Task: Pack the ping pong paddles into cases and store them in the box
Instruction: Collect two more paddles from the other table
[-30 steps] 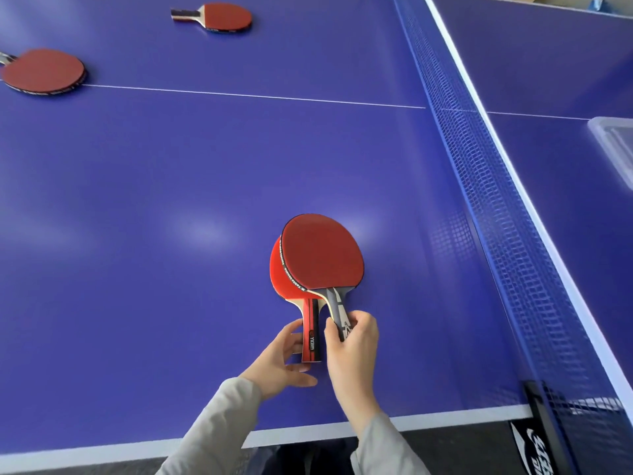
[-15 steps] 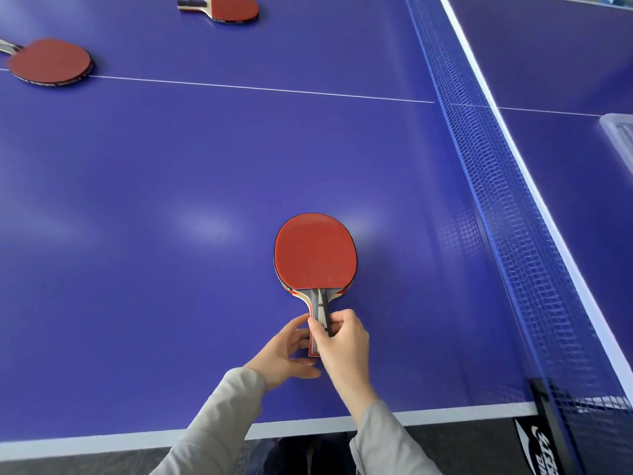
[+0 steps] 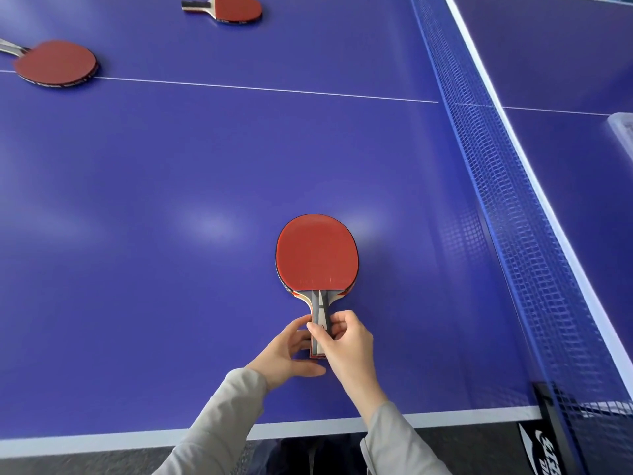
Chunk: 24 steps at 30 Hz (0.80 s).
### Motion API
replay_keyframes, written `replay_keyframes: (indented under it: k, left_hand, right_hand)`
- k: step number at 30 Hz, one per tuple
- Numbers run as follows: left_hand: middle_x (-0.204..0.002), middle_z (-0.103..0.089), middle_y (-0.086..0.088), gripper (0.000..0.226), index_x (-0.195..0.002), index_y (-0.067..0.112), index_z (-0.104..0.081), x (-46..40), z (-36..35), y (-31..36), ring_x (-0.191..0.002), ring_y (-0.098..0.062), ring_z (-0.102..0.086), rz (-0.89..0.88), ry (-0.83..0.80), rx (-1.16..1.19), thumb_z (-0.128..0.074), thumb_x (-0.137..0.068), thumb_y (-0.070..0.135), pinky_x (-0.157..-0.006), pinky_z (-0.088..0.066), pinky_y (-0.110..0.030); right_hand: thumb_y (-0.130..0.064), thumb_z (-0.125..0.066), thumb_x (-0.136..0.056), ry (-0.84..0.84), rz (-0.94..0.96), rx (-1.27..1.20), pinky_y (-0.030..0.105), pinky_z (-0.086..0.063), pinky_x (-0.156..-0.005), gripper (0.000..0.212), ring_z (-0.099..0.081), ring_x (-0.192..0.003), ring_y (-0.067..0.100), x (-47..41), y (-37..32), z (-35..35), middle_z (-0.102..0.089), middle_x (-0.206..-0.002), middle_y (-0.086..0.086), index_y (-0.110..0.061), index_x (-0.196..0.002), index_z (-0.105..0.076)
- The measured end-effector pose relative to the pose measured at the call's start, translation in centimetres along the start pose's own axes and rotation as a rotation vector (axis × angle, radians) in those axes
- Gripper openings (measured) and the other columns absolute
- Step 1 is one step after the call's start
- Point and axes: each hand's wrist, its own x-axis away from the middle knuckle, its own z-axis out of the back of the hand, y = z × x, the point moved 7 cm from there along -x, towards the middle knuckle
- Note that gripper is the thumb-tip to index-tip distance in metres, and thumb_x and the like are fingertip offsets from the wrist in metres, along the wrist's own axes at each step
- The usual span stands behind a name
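Two red paddles lie stacked on the blue table, the top paddle (image 3: 317, 252) covering the lower one almost fully; only a red edge and the lower handle end (image 3: 314, 354) peek out. My right hand (image 3: 344, 341) pinches the stacked handles from the right and above. My left hand (image 3: 287, 351) holds the handles from the left side, thumb lying on the table. Two more red paddles rest far off: one (image 3: 56, 65) at the far left, another (image 3: 236, 9) at the top.
The blue net (image 3: 507, 186) runs diagonally along the right, with its black post (image 3: 548, 426) at the near edge. Beyond it a clear plastic box (image 3: 623, 128) shows at the right border. The table's white near edge (image 3: 102, 438) is close to my body.
The top paddle swung left from its angled, offset position until it lined up squarely over the lower one. Both hands closed in on the joined handles.
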Motion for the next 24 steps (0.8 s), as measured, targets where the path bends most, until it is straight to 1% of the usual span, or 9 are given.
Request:
replay_keyframes:
  k: [3, 5, 8, 10, 14, 17, 19, 21, 24]
  left_hand:
    - [-0.126, -0.061, -0.002, 0.08, -0.141, 0.022, -0.033, 0.1, -0.1, 0.2, -0.114, -0.007, -0.058, 0.013, -0.001, -0.01, -0.072, -0.077, -0.004, -0.099, -0.045, -0.022]
    - [-0.124, -0.06, 0.001, 0.075, -0.14, 0.024, -0.033, 0.0, -0.3, 0.4, -0.113, -0.005, -0.058, 0.023, 0.012, -0.011, -0.073, -0.08, 0.004, -0.092, -0.047, -0.017]
    - [-0.12, -0.062, 0.0, 0.065, -0.138, 0.023, -0.034, -0.2, -0.6, 0.6, -0.106, -0.012, -0.064, 0.049, 0.078, 0.022, -0.07, -0.084, 0.017, -0.089, -0.054, -0.026]
    - [-0.114, -0.063, -0.002, 0.064, -0.136, 0.022, -0.036, -0.4, -1.0, 0.6, -0.096, -0.012, -0.068, 0.079, 0.164, 0.032, -0.071, -0.083, 0.025, -0.086, -0.055, -0.028]
    - [-0.097, -0.06, 0.0, 0.064, -0.127, 0.021, -0.041, -0.9, -1.6, 0.8, -0.082, -0.014, -0.065, 0.174, 0.398, 0.023, -0.075, -0.076, 0.04, -0.08, -0.054, -0.03]
    - [-0.09, -0.056, 0.003, 0.062, -0.116, 0.023, -0.042, -1.4, -2.3, 1.5, -0.09, -0.021, -0.062, 0.253, 0.579, -0.044, -0.075, -0.072, 0.05, -0.081, -0.053, -0.034]
    - [-0.093, -0.056, 0.002, 0.06, -0.114, 0.021, -0.04, -1.7, -2.6, 2.0, -0.094, -0.023, -0.059, 0.281, 0.687, -0.133, -0.073, -0.072, 0.049, -0.079, -0.05, -0.035]
    - [-0.095, -0.056, 0.0, 0.053, -0.112, 0.02, -0.04, -1.8, -2.8, 2.4, -0.093, -0.024, -0.057, 0.311, 0.777, -0.228, -0.07, -0.076, 0.045, -0.077, -0.049, -0.036]
    - [-0.088, -0.056, 0.001, 0.034, -0.109, 0.021, -0.04, -1.7, -2.6, 2.4, -0.087, -0.028, -0.058, 0.352, 0.861, -0.327, -0.061, -0.082, 0.025, -0.073, -0.048, -0.037]
  right_hand:
    - [-0.043, -0.078, -0.072, 0.011, 0.017, 0.005, 0.018, -0.049, -0.062, 0.033, -0.06, -0.073, 0.006, -0.1, 0.1, 0.4, -0.062, -0.078, -0.008, -0.022, -0.088, -0.06]
    - [-0.043, -0.077, -0.073, 0.019, 0.033, 0.015, 0.017, -0.048, -0.063, 0.033, -0.06, -0.075, 0.005, -0.2, 0.3, 0.9, -0.062, -0.08, -0.009, -0.022, -0.091, -0.058]
    - [-0.038, -0.073, -0.079, 0.045, 0.086, 0.058, 0.019, -0.048, -0.066, 0.03, -0.059, -0.077, 0.008, -0.6, 0.8, 2.4, -0.06, -0.087, -0.009, -0.025, -0.099, -0.056]
    - [-0.035, -0.071, -0.082, 0.064, 0.119, 0.093, 0.019, -0.045, -0.068, 0.032, -0.057, -0.081, 0.008, -0.9, 1.3, 3.6, -0.058, -0.093, -0.009, -0.024, -0.107, -0.055]
    - [-0.033, -0.068, -0.086, 0.082, 0.169, 0.178, 0.022, -0.044, -0.081, 0.038, -0.053, -0.098, 0.007, -1.4, 2.2, 5.6, -0.056, -0.109, -0.008, -0.02, -0.119, -0.053]
    - [-0.031, -0.067, -0.087, 0.094, 0.225, 0.278, 0.032, -0.046, -0.092, 0.042, -0.051, -0.112, 0.013, -1.6, 2.5, 7.0, -0.055, -0.119, -0.004, -0.015, -0.124, -0.053]
    - [-0.032, -0.066, -0.088, 0.101, 0.278, 0.383, 0.033, -0.043, -0.095, 0.043, -0.05, -0.116, 0.015, -1.6, 2.5, 7.5, -0.055, -0.123, -0.003, -0.015, -0.126, -0.054]
    - [-0.034, -0.063, -0.09, 0.072, 0.328, 0.493, 0.032, -0.039, -0.096, 0.045, -0.047, -0.122, 0.016, -1.7, 2.5, 7.8, -0.053, -0.13, -0.003, -0.017, -0.13, -0.052]
    - [-0.038, -0.057, -0.092, 0.003, 0.37, 0.63, 0.034, -0.035, -0.104, 0.051, -0.039, -0.132, 0.017, -2.1, 3.2, 7.9, -0.046, -0.14, -0.001, -0.018, -0.138, -0.045]
